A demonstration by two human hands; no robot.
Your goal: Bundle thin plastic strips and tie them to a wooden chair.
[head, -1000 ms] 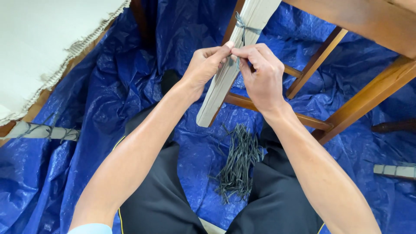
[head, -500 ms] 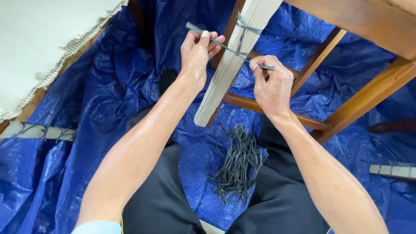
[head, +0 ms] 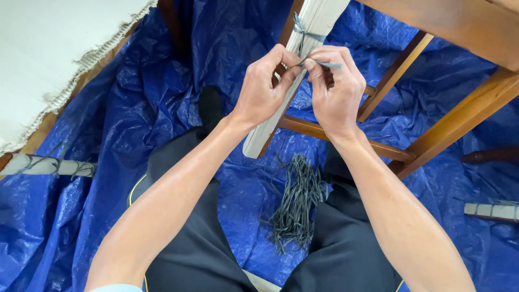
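Observation:
A pale paper-wrapped chair leg [head: 270,127] slants down from the top centre. My left hand [head: 265,89] and my right hand [head: 335,89] meet at its front, both pinching a thin grey-blue cord [head: 328,64] looped around the wrapping. One end of the cord sticks out to the right past my right fingers. Higher up the leg a tied knot [head: 300,28] of the same cord shows. A loose bundle of dark cord pieces [head: 296,208] lies on the blue tarp between my knees.
A blue tarp [head: 113,103] covers the floor. Brown wooden chair rails [head: 432,143] cross at the right. Another wrapped, tied leg [head: 48,166] lies at the left, and a third [head: 494,211] at the right edge. A fringed white rug [head: 48,48] is top left.
Half a second ago my hands were apart, pulling the cord taut to both sides. They have come together at the front of the leg, as a second ago.

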